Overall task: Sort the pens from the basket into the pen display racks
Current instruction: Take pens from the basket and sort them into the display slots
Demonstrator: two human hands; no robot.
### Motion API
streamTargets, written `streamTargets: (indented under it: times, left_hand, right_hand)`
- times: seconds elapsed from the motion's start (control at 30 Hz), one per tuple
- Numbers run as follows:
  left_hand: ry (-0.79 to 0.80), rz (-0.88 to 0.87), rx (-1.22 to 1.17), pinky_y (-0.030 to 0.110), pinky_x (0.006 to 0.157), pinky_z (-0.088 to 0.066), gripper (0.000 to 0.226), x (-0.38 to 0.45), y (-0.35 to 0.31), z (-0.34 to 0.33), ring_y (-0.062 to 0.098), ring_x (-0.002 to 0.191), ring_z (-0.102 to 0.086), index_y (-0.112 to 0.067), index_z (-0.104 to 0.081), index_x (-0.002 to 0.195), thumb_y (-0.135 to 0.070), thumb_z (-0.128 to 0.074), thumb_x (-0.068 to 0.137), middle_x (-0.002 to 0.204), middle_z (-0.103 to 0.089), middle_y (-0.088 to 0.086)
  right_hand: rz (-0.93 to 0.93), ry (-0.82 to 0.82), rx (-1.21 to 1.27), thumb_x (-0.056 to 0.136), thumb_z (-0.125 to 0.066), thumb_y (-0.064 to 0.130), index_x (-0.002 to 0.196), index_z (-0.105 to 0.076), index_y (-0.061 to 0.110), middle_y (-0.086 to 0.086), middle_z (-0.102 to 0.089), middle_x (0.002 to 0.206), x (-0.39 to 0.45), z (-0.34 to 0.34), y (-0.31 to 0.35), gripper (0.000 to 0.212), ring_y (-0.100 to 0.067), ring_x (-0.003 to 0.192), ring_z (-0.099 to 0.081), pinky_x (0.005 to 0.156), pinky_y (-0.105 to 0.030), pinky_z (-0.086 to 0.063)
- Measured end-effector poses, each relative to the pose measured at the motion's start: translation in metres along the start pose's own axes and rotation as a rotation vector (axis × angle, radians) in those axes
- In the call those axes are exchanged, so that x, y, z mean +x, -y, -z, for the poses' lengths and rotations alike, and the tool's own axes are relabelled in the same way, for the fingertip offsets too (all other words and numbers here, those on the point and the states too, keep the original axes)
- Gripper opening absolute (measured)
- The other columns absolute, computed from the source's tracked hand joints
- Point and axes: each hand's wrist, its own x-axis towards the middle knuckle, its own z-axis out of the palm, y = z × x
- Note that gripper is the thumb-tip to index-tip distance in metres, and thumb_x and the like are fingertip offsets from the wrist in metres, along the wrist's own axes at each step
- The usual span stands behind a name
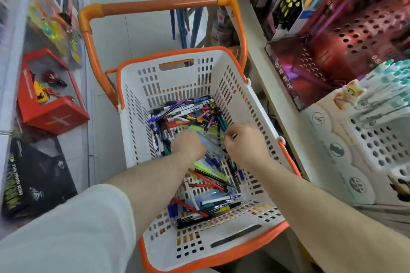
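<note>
Picking pens from the basket (261,117)

Right hand (245,139) pinched a dark pen (221,123), its long axis pointing away; left hand (188,144) lay blurred on the pens (186,109), grip unclear.

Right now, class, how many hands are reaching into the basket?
2: the left hand among the pens mid-basket, the right hand beside it, nearer the basket's right wall.

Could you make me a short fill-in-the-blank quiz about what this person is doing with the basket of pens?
1. Both hands, the left hand and the right hand, reach into the white basket with the ____ rim.
2. The basket holds a loose pile of ____.
3. The white display rack stands on the person's ____ side.

Missing words: orange; pens; right
</note>
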Motion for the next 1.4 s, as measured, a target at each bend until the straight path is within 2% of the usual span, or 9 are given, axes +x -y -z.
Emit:
streamTargets:
  times: [0.13, 0.23, 0.37, 0.5, 0.6, 0.7, 0.87, 1.03, 1.4]
  left_hand:
    - [-0.082, -0.083, 0.068, 0.044, 0.101, -0.044, 0.063, 0.042, 0.0, 0.024, 0.034, 0.128, -0.042, -0.009, -0.042, 0.138, -0.044, -0.06, 0.089, 0.139, -0.045, 0.016]
    - [-0.045, -0.096, 0.123, 0.047, 0.109, -0.037, 0.077, 0.079, 0.004, 0.036, 0.036, 0.134, -0.034, -0.009, -0.034, 0.145, -0.042, -0.065, 0.083, 0.146, -0.036, 0.017]
    - [-0.022, -0.156, 0.136, 0.047, 0.114, -0.03, 0.093, 0.118, 0.008, 0.039, 0.034, 0.139, -0.028, -0.01, -0.025, 0.15, -0.048, -0.069, 0.078, 0.151, -0.029, 0.015]
    - [-0.024, -0.142, 0.115, 0.047, 0.117, -0.025, 0.111, 0.147, 0.009, 0.035, 0.035, 0.141, -0.025, -0.012, -0.022, 0.152, -0.078, -0.061, 0.071, 0.154, -0.026, 0.015]
    - [-0.05, -0.145, 0.199, 0.046, 0.116, -0.023, 0.122, 0.154, 0.006, 0.027, 0.036, 0.141, -0.023, -0.011, -0.021, 0.151, -0.081, -0.066, 0.062, 0.153, -0.025, 0.015]
    - [-0.021, -0.188, 0.192, 0.044, 0.113, -0.029, 0.124, 0.16, 0.002, 0.023, 0.033, 0.137, -0.031, -0.013, -0.032, 0.149, -0.084, -0.068, 0.054, 0.147, -0.034, 0.014]
    - [0.098, -0.122, 0.258, 0.052, 0.115, -0.024, 0.138, 0.161, -0.016, 0.02, 0.042, 0.143, -0.02, -0.012, -0.022, 0.153, -0.09, -0.066, 0.048, 0.155, -0.023, 0.019]
    - [0.104, -0.248, 0.365, 0.04, 0.092, -0.049, 0.109, 0.159, -0.022, 0.022, 0.025, 0.108, -0.056, -0.017, -0.049, 0.132, -0.082, -0.074, 0.047, 0.118, -0.059, 0.004]
    - [0.067, -0.396, 0.414, 0.031, 0.062, -0.046, 0.041, 0.126, -0.011, 0.037, 0.021, 0.084, -0.056, -0.016, -0.057, 0.117, -0.026, -0.072, 0.08, 0.095, -0.056, 0.002]
  right_hand:
    - [0.102, -0.239, -0.155, 0.078, -0.067, 0.011, 0.097, -0.074, 0.01, -0.011, -0.067, 0.112, 0.029, -0.001, -0.003, 0.02, -0.035, 0.106, -0.056, 0.09, -0.047, -0.045]
    - [0.1, -0.231, -0.288, 0.075, -0.067, 0.014, 0.117, -0.064, 0.013, -0.015, -0.051, 0.137, 0.049, -0.001, -0.006, 0.042, -0.037, 0.129, -0.039, 0.104, -0.05, -0.031]
    - [-0.083, -0.208, -0.347, 0.076, -0.066, 0.021, 0.133, -0.048, 0.011, -0.017, -0.041, 0.143, 0.068, 0.0, -0.02, 0.062, -0.037, 0.137, -0.031, 0.111, -0.049, -0.025]
    - [-0.117, -0.143, -0.312, 0.084, -0.062, 0.03, 0.137, -0.036, 0.015, -0.009, -0.046, 0.13, 0.07, -0.002, -0.03, 0.061, -0.03, 0.113, -0.051, 0.084, -0.043, -0.049]
    - [-0.167, -0.12, -0.146, 0.086, -0.061, 0.036, 0.146, -0.025, 0.021, -0.007, -0.049, 0.131, 0.077, 0.005, -0.031, 0.072, -0.027, 0.107, -0.055, 0.066, -0.035, -0.049]
    - [-0.21, -0.123, -0.084, 0.085, -0.061, 0.039, 0.146, -0.025, 0.021, -0.007, -0.053, 0.127, 0.08, 0.007, -0.032, 0.074, -0.024, 0.102, -0.056, 0.064, -0.031, -0.043]
    - [-0.189, -0.153, -0.116, 0.081, -0.062, 0.043, 0.142, -0.029, 0.019, -0.007, -0.054, 0.123, 0.075, 0.001, -0.032, 0.073, -0.023, 0.099, -0.057, 0.065, -0.034, -0.053]
    - [-0.181, -0.17, -0.122, 0.081, -0.061, 0.044, 0.141, -0.029, 0.018, -0.007, -0.055, 0.121, 0.073, 0.002, -0.034, 0.073, -0.023, 0.098, -0.057, 0.068, -0.039, -0.057]
    - [-0.163, -0.162, -0.094, 0.082, -0.061, 0.044, 0.142, -0.029, 0.017, -0.007, -0.053, 0.125, 0.072, 0.005, -0.03, 0.073, -0.024, 0.106, -0.055, 0.071, -0.032, -0.05]
